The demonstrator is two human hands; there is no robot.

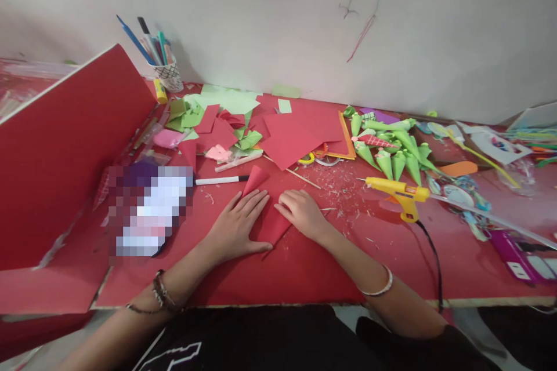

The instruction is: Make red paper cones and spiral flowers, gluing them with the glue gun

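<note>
Both hands flat, fingers spread: I have left hand (237, 226) and right hand (301, 213) pressing red paper (272, 225) onto surface (304, 272). Fold half-formed, one corner curling; green cones (394, 156) lie finished, glue gun (398, 192) untouched

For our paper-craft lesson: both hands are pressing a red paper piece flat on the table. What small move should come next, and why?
Probably curl the red paper into a cone. The left hand and right hand pin it flat, while finished green cones lie by the glue gun.

Plain white wall (278, 17) with faint scribbles, red-topped table (304, 278), upright red board (65, 151) at left
</note>
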